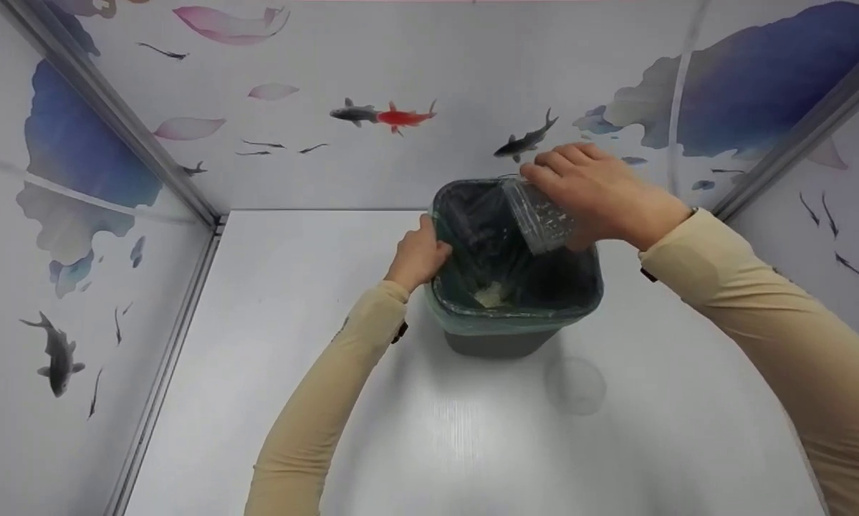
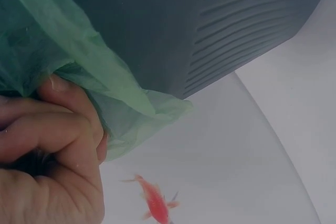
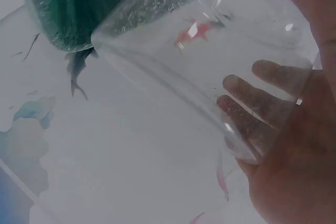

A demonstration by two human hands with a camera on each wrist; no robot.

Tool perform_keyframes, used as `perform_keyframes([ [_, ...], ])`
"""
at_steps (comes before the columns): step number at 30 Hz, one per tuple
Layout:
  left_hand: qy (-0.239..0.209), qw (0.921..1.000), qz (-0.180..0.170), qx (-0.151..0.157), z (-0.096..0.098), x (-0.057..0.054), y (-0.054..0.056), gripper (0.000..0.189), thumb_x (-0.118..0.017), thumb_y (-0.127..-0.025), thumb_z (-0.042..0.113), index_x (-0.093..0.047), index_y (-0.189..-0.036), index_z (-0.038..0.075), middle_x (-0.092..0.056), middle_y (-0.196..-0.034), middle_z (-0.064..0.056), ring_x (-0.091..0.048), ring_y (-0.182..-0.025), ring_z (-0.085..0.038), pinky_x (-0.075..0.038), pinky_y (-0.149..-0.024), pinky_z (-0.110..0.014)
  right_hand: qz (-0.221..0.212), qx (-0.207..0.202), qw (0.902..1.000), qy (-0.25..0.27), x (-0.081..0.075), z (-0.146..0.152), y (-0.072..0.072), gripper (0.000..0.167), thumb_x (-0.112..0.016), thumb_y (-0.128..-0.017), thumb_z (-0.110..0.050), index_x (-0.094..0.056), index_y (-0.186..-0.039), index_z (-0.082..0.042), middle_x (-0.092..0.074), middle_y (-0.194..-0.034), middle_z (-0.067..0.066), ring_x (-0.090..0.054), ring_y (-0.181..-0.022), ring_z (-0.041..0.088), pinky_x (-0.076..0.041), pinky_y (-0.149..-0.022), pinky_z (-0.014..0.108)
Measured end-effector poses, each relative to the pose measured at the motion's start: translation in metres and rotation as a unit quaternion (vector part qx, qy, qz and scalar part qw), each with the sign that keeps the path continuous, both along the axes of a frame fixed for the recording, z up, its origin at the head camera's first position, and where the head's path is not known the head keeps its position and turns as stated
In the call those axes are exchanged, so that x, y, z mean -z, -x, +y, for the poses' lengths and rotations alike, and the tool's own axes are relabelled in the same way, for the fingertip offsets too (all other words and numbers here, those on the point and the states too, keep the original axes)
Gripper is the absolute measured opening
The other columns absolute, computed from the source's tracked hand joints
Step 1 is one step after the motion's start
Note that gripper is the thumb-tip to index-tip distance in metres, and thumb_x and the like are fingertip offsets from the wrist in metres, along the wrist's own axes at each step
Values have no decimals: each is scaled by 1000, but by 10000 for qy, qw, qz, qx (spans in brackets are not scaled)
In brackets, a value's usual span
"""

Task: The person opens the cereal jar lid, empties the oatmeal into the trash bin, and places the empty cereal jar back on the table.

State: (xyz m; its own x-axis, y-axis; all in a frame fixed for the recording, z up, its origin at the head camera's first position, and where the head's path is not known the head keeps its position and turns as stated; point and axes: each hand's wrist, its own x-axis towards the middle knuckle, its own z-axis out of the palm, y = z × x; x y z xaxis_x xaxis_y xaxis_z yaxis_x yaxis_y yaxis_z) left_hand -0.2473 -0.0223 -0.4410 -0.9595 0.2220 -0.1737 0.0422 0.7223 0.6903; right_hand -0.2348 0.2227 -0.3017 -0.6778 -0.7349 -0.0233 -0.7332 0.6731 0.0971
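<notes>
A dark grey trash bin lined with a green plastic bag stands on the white table. My left hand grips the bin's left rim, its fingers curled over the bag's edge; in the left wrist view the green bag bunches at the fingers. My right hand holds a clear plastic container tilted over the bin's opening. Pale bits cling inside the container in the right wrist view. A small pale clump lies down inside the bag.
A round clear lid lies on the white table, in front of the bin and to its right. Behind the bin rises a white panel printed with fish and petals. Similar side panels with metal frames flank the table.
</notes>
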Motion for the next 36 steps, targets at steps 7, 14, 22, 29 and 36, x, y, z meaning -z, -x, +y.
perform_keyframes([
  [7,109,9999,-6,36,1,1,1,59,-51,-95,11,-25,-144,-11,-44,-65,-2,-43,-51,-14,-39,-50,-27,522,-114,9978,-402,3,1,-3,97,-94,-46,-10,-48,-131,-2,-51,-126,21,-45,-118,40,-24,-107,53],
  [14,116,9999,13,-7,-1,0,0,59,-51,-95,10,-26,-143,-11,-45,-66,-2,-43,-51,-13,-40,-50,-27,1350,-230,9878,-740,14,-6,-3,88,-89,-54,0,-50,-132,-7,-50,-128,20,-45,-120,37,-23,-109,49],
  [22,49,10000,9,-58,-2,2,-1,58,-52,-95,11,-27,-143,-11,-45,-70,-3,-46,-55,-15,-42,-51,-27,1982,-494,9709,-1247,31,-15,-3,77,-85,-63,5,-54,-131,-14,-52,-127,17,-46,-122,32,-22,-110,45],
  [29,-29,9999,96,23,-2,3,-2,58,-52,-95,11,-27,-143,-12,-44,-68,-1,-45,-55,-14,-42,-51,-27,1843,-570,9668,-1676,40,-12,-2,76,-86,-63,3,-55,-130,-15,-53,-130,13,-46,-123,30,-21,-111,43],
  [36,-14,9999,105,21,-3,2,-1,60,-51,-95,11,-25,-144,-11,-43,-66,-1,-43,-54,-14,-40,-52,-27,1798,-491,9700,-1561,48,2,0,77,-89,-58,1,-56,-126,-13,-54,-123,15,-47,-119,31,-26,-109,45],
])
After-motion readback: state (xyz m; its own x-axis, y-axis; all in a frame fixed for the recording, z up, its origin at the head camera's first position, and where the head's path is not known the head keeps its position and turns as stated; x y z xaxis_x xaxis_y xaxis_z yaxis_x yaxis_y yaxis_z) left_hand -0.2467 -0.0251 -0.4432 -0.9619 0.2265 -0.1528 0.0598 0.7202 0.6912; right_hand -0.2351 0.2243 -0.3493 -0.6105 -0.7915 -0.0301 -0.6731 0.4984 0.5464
